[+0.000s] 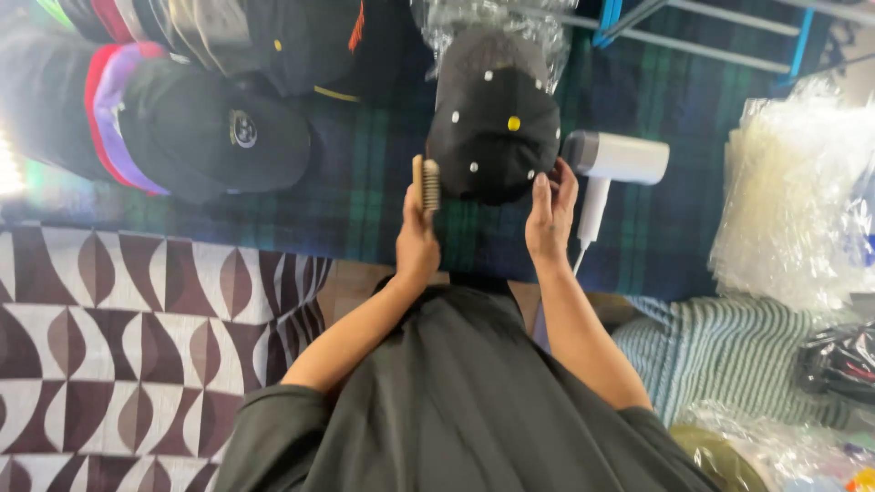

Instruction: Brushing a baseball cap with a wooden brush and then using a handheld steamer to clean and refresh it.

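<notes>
A black cap (492, 118) with small white studs and a yellow top button lies on a dark plaid cloth (365, 182). My left hand (416, 241) grips a small wooden brush (426, 182) held upright against the cap's left edge. My right hand (550, 214) rests its fingers on the cap's lower right rim. Crinkled clear plastic (492, 23) sits behind the cap.
A white handheld dryer (611, 164) lies right of the cap. A stack of dark caps (182, 118) fills the upper left. Clear plastic bags (793, 200) pile at the right. A patterned brown-and-white cloth (118, 346) lies lower left, a striped fabric (729, 355) lower right.
</notes>
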